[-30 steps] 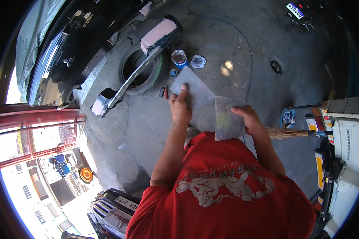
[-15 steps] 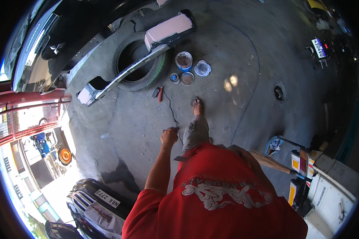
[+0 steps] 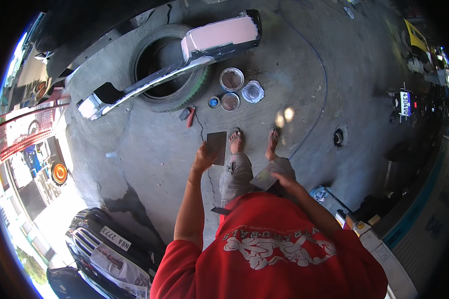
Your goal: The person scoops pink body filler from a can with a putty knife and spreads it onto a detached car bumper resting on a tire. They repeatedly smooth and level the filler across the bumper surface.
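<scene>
"Gripping anything, the left hand (image 3: 203,157)?"

"Yes, it's closed on the left edge of a dark sheet (image 3: 216,148), held above the floor (image 3: 149,164) just left of the feet (image 3: 236,143)."

"And the right hand (image 3: 285,181)?"

"It's closed on the right end of a grey board (image 3: 265,174) at the shirt's (image 3: 279,209) hem. Its grip underneath is hidden from me."

"How do the two pieces sit?"

"Apart, with the left leg (image 3: 235,174) between them."

"What's on the floor ahead?"

"A tyre (image 3: 198,87) with a bumper (image 3: 222,35) lying across it, one end patched pink. Right of it are an open tin (image 3: 232,78), a brown disc (image 3: 230,101), a small tin (image 3: 214,102) and a crumpled wrap (image 3: 253,91). A red tool (image 3: 190,117) lies near the small tin."
</scene>
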Demonstrator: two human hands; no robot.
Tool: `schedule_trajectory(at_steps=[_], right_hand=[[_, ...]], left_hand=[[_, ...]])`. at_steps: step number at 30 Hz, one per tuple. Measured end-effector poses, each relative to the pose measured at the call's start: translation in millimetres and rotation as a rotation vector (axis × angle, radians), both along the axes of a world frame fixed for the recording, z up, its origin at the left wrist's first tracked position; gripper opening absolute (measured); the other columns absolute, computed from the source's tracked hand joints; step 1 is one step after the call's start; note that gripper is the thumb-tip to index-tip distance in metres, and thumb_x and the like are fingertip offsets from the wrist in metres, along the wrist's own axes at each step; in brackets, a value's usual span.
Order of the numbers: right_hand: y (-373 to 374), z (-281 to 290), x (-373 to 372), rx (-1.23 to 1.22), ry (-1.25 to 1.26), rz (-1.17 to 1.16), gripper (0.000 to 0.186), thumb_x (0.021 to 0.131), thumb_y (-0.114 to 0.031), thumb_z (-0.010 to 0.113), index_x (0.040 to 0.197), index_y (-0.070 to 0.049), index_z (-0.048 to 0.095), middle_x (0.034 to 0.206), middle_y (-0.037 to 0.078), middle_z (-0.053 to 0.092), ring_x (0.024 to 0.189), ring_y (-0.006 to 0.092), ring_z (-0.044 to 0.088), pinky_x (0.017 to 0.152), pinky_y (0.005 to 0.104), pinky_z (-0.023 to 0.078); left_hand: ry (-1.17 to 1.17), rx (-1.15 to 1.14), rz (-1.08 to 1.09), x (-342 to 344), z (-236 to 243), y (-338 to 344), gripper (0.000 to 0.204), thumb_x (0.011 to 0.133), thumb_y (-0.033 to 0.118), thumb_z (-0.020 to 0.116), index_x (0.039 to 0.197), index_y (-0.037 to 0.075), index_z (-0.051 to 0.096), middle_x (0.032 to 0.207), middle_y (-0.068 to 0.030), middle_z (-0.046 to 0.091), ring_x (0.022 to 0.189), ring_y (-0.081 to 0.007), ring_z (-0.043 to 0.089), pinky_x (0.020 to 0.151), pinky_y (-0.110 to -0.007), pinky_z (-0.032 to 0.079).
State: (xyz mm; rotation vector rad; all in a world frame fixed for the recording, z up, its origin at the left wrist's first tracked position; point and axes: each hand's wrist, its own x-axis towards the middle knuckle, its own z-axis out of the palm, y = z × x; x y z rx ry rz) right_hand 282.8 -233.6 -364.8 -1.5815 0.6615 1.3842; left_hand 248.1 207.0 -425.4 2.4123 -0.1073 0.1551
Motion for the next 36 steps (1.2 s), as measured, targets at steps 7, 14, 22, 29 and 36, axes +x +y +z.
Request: schedule_trajectory(at_steps=[7,14,22,29,36], right_hand=[[-44.7,13.0,89.3,0.034,-0.216,0.726,0.057,0.117,-0.046,0.045,0.155,-0.008,0.063,0.152,0.020,0.070,0.142,0.0378,0.064,0.120,0.0457,0.049],[-73.5,-12.5,231.9,0.157,-0.295,1.134,0.051,0.117,-0.046,0.045,0.151,-0.015,0.067,0.147,0.027,0.069,0.123,0.0468,0.073,0.104,0.0528,0.058],[-112.1,-3.4,322.5,-0.033,0.336,0.746,0.067,0.110,-0.051,0.068,0.157,-0.005,0.065,0.152,0.017,0.068,0.131,0.0322,0.068,0.090,0.0522,0.065],[-112.7,-28.0,326.0,-0.181,0.057,0.917,0.063,0.107,-0.055,0.067,0.131,0.002,0.078,0.112,0.018,0.081,0.099,0.0280,0.075,0.085,0.0486,0.058],[-72.4,-118.6,369.5,0.196,-0.690,1.540,0.043,0.114,-0.044,0.058,0.108,-0.008,0.080,0.087,0.033,0.072,0.079,0.0523,0.072,0.070,0.0586,0.056]], left_hand=[[0.602,-1.187,1.072,1.1,39.7,-5.3,0.045,0.098,0.017,0.084,0.132,-0.008,0.068,0.115,-0.0124,0.078,0.103,-0.0261,0.077,0.085,-0.041,0.064],[0.028,-1.749,1.382,41.3,43.7,-61.6,0.040,0.117,0.025,0.058,0.146,-0.001,0.063,0.141,-0.0143,0.073,0.127,-0.0306,0.071,0.111,-0.051,0.056],[-0.150,-1.916,1.412,140.0,40.7,-184.6,0.049,0.119,0.042,0.057,0.145,0.002,0.064,0.142,-0.0116,0.073,0.127,-0.0312,0.071,0.109,-0.052,0.057],[0.500,-1.376,1.351,152.3,-1.2,-213.9,0.056,0.113,0.045,0.069,0.126,-0.009,0.071,0.122,-0.0170,0.077,0.104,-0.0269,0.076,0.089,-0.044,0.066],[0.178,-1.773,1.302,155.1,-43.7,-168.3,0.052,0.111,0.043,0.074,0.135,-0.003,0.067,0.124,-0.0168,0.078,0.108,-0.0273,0.080,0.093,-0.046,0.070]])
